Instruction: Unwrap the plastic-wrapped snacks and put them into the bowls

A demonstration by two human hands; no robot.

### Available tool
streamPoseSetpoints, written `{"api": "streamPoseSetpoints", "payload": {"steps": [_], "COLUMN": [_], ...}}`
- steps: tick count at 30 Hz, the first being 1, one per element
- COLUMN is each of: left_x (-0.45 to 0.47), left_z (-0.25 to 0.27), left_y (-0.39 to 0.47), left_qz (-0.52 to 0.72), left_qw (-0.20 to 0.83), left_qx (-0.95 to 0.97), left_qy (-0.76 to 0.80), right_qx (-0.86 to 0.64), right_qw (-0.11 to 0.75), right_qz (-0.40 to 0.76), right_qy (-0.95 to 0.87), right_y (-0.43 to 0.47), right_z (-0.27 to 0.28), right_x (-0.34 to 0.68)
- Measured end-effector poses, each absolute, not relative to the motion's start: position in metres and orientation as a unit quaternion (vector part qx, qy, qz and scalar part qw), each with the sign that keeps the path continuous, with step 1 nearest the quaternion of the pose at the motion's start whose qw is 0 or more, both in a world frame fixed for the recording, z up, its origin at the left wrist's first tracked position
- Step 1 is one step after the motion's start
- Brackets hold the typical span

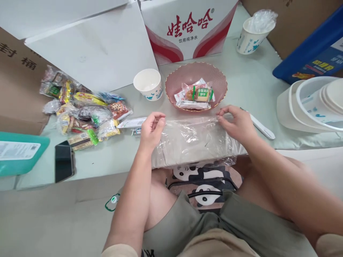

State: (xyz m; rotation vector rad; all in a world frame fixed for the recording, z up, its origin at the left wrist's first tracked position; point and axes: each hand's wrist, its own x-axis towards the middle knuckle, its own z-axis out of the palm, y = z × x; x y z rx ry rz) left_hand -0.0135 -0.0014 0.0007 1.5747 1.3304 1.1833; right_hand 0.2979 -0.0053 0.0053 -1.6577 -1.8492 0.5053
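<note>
A clear plastic bag (pixel 193 141) is spread flat along the table's front edge, its lower part hanging over. My left hand (pixel 152 129) pinches it at the top left corner, fingers curled. At the top right corner, my right hand (pixel 237 123) grips the bag between thumb and fingertips. Just beyond the bag stands a pink ribbed bowl (pixel 173 85) with a gold wavy rim. Inside the bowl are several wrapped snacks (pixel 202 93), one with a green label. A white paper cup (pixel 148 85) is left of the bowl.
Wrapped snacks (pixel 91 110) are heaped at the left, near a phone (pixel 64 161) and a teal container (pixel 21 153). A white-handled tool (pixel 261 126) lies right of my right hand. White tubs (pixel 288 107), a blue container (pixel 308 53) and a paper cup (pixel 248 43) stand right; boxes (pixel 187 32) line the back.
</note>
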Motion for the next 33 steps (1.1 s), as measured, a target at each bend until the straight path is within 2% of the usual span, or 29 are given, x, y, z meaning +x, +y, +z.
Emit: {"api": "streamPoseSetpoints", "payload": {"steps": [4,7,11,15,17,21,23,27,29,33], "left_x": [-0.015,-0.008,0.005,0.013,0.013,0.002,-0.004,-0.002,0.003,0.011], "left_z": [0.003,-0.002,-0.012,-0.015,-0.016,-0.012,-0.006,0.006,0.007,0.005], "left_y": [-0.016,-0.022,-0.011,0.003,0.008,0.01,0.007,-0.003,-0.007,-0.006], "left_qz": [0.344,0.294,0.383,0.515,0.545,0.533,0.504,0.375,0.331,0.338], "left_qw": [0.329,0.287,0.294,0.322,0.353,0.409,0.479,0.647,0.64,0.545], "left_qx": [0.722,0.726,0.635,0.558,0.531,0.518,0.51,0.449,0.436,0.46], "left_qy": [0.502,0.551,0.603,0.566,0.543,0.529,0.507,0.488,0.539,0.614], "right_qx": [-0.63,-0.629,-0.626,-0.553,-0.518,-0.555,-0.602,-0.639,-0.645,-0.659], "right_qw": [0.386,0.395,0.441,0.514,0.505,0.381,0.373,0.455,0.443,0.369], "right_qz": [0.171,0.176,0.172,0.202,0.262,0.424,0.414,0.31,0.298,0.291], "right_qy": [-0.652,-0.646,-0.62,-0.624,-0.639,-0.606,-0.571,-0.537,-0.546,-0.587], "right_y": [-0.021,-0.028,-0.032,-0.038,-0.039,-0.034,-0.029,-0.022,-0.021,-0.022], "right_z": [0.019,0.022,0.023,0.018,0.011,0.004,0.007,0.018,0.02,0.013], "right_x": [0.3,0.304,0.307,0.314,0.317,0.315,0.309,0.3,0.299,0.303]}}
